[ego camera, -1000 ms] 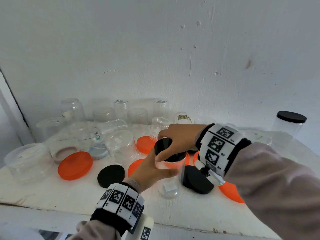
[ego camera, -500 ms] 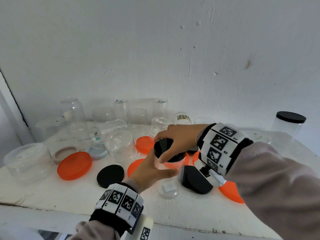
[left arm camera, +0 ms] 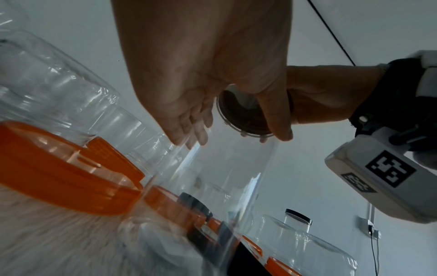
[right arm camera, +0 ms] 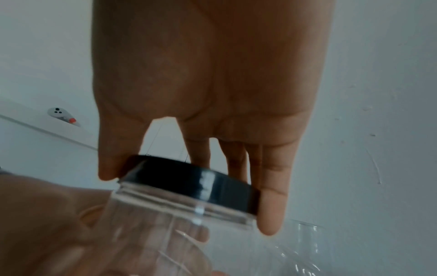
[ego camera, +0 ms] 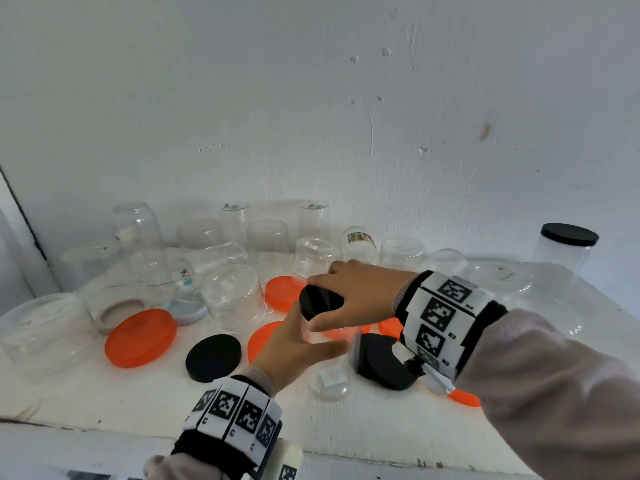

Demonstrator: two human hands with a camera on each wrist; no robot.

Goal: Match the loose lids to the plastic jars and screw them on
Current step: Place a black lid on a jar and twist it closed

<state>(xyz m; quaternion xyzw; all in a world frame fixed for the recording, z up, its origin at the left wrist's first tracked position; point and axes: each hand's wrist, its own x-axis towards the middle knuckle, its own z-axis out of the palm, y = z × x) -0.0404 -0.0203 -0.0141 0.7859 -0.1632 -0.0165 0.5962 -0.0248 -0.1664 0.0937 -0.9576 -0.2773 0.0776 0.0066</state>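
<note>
Right hand [ego camera: 356,292]: thumb and fingers [right arm camera: 272,196] clamped round the rim of a black lid [ego camera: 320,302] seated on a clear jar [right arm camera: 165,214]. Left hand [ego camera: 294,348]: fingers wrapped round the jar's body, held tilted above the white shelf [ego camera: 138,396]. Wrist bands [ego camera: 443,317] carry black-and-white square codes; labels on the rear jars are unreadable.

Hands: 2, i.e. left hand [ego camera: 294,344] and right hand [ego camera: 356,292]. black lids [ego camera: 213,357]: 4, of which 2 loose on shelf, 2 sitting on jars. orange lids [ego camera: 140,337]: at least 5, some part-hidden behind hands. clear jars [ego camera: 233,297]: roughly 18, transparent overlap, exact count unclear. marker wristbands [ego camera: 440,313]: 2.
</note>
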